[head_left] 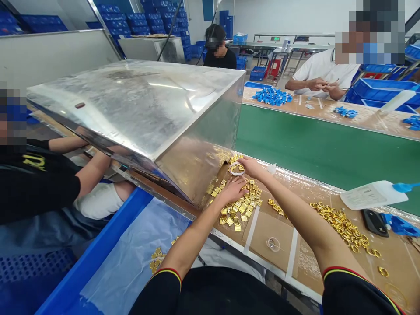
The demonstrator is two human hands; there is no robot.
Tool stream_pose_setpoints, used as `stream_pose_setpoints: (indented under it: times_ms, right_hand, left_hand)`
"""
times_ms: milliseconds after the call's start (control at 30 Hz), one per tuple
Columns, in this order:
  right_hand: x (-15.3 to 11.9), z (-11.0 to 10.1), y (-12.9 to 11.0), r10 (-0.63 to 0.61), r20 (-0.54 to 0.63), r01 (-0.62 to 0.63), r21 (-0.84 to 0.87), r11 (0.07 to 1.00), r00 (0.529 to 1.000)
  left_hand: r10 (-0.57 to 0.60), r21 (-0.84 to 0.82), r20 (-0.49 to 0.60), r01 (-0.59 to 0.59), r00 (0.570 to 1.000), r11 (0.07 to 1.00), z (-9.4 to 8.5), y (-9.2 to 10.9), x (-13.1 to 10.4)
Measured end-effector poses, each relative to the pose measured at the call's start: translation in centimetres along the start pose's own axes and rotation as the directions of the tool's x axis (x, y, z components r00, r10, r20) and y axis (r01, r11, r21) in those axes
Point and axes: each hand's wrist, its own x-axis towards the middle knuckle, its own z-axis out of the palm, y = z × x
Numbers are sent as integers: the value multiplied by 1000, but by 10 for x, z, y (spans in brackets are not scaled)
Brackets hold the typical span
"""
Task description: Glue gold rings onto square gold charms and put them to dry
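My left hand (233,190) lies with its fingers spread over a scatter of small gold square pieces (246,205) on the brown worktop. Just beyond it, my right hand (251,167) has its fingers closed at the edge of a thin white ring, which looks like a roll of tape (236,173). More gold pieces show through and behind this ring, against the metal box. To the right of the squares lie a few gold rings (276,207), partly hidden by my right forearm. A larger heap of gold rings (341,225) spreads farther right.
A large shiny metal box (138,105) stands at left. A green belt (321,135) runs beyond the worktop. At right are a white bottle (370,195) and a black phone-like object (375,222). A small clear dish (273,244) sits nearby. A blue bin (98,245) is at lower left. Co-workers sit around.
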Motion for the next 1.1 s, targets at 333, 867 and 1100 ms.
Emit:
stream_pose_setpoints:
  times_ms: [333,867,1100]
  right_hand:
    - [31,7,-2,67,88,-65,-26,998,994]
    - [8,-1,29,260,86,-260,-15,966,962]
    - [6,12,29,333,91,-337,34,941,938]
  left_hand:
    - [-10,-3,-22,10,1000,1000,1,-3,6]
    - [-105,-53,-167,97,980,994,-7,-6,11]
    - [-155,-118,-215,132,964,984,-4,-13,14]
